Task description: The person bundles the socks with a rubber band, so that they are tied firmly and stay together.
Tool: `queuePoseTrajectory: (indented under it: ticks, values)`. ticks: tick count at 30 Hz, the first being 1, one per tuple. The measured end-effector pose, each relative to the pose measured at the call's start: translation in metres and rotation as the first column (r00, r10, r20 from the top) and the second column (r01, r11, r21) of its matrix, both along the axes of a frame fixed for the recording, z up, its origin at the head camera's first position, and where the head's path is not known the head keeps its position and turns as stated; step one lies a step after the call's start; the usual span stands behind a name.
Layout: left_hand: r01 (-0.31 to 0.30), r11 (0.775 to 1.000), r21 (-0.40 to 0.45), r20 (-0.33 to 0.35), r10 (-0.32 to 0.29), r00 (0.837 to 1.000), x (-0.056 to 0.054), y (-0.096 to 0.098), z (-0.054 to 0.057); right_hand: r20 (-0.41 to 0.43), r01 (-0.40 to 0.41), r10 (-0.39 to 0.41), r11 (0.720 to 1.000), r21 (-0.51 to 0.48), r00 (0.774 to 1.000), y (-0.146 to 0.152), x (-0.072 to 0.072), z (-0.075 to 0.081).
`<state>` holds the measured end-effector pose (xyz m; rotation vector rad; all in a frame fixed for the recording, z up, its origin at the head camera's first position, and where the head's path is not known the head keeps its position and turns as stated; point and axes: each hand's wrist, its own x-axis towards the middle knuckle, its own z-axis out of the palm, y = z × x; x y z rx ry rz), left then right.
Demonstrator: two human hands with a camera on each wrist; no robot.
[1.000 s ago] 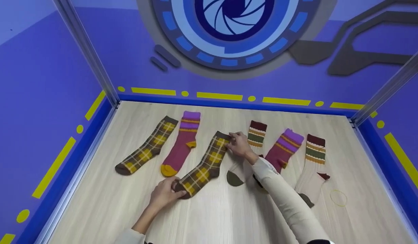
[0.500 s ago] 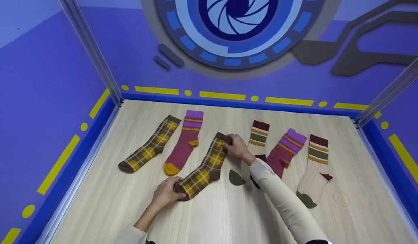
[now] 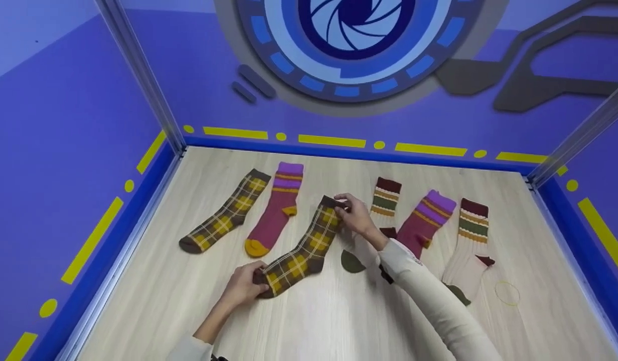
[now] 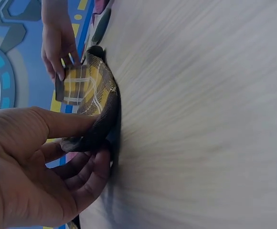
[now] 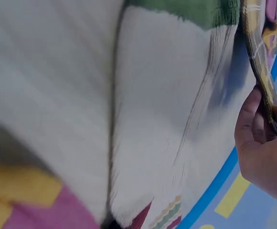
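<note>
A brown-and-yellow plaid sock (image 3: pixel 304 250) lies slantwise in the middle of the table, held at both ends. At its dark toe is my left hand (image 3: pixel 241 285); in the left wrist view the thumb lies on one side of the toe (image 4: pixel 107 126) and the fingers on the other. My right hand (image 3: pixel 358 215) pinches the dark cuff at the upper end. The right wrist view shows the cuff (image 5: pixel 267 102) edge-on, raised above the surface, between thumb and fingers (image 5: pixel 247 114).
To the left lie a matching plaid sock (image 3: pixel 226 213) and a purple-and-maroon sock (image 3: pixel 274 220). On the right are a cream striped sock (image 3: pixel 387 198) partly under my right forearm, another purple sock (image 3: pixel 429 215), a second cream sock (image 3: pixel 467 271) and a thin yellow ring (image 3: pixel 507 293). Blue walls enclose the table.
The head view has shifted slightly. Against the other socks, the held plaid sock and both hands have moved a little left. Both hands keep their hold on toe and cuff.
</note>
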<state>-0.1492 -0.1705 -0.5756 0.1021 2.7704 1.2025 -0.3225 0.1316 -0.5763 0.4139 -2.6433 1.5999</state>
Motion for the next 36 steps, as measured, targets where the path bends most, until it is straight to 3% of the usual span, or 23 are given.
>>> queuePoseTrajectory:
  ticks: [9, 14, 17, 24, 32, 36]
  values:
    - [-0.106, 0.98, 0.167, 0.048, 0.099, 0.994, -0.003, -0.01, 0.004, 0.065, -0.036, 0.039, 0.998, -0.047, 0.997, 0.029, 0.02, 0.012]
    - [-0.16, 0.951, 0.266, 0.09, 0.141, 0.986, -0.007, -0.011, 0.007, 0.023, -0.071, 0.071, 0.997, -0.013, 0.997, 0.042, 0.028, 0.016]
    - [-0.178, 0.937, 0.299, 0.076, 0.163, 0.984, -0.008, -0.013, 0.009, 0.018, -0.093, 0.093, 0.996, -0.008, 0.995, 0.049, 0.034, 0.02]
    - [-0.218, 0.889, 0.403, 0.086, 0.201, 0.976, -0.014, -0.014, 0.016, 0.14, -0.137, 0.151, 0.985, -0.102, 0.979, 0.069, 0.052, 0.031]
    - [-0.226, 0.855, 0.466, 0.124, 0.19, 0.974, -0.018, -0.016, 0.029, 0.205, -0.194, 0.203, 0.979, -0.062, 0.957, 0.098, 0.077, 0.047]
    - [-0.148, 0.86, 0.488, 0.116, 0.104, 0.988, -0.017, -0.015, 0.031, 0.23, -0.25, 0.244, 0.968, -0.002, 0.942, 0.113, 0.089, 0.054]
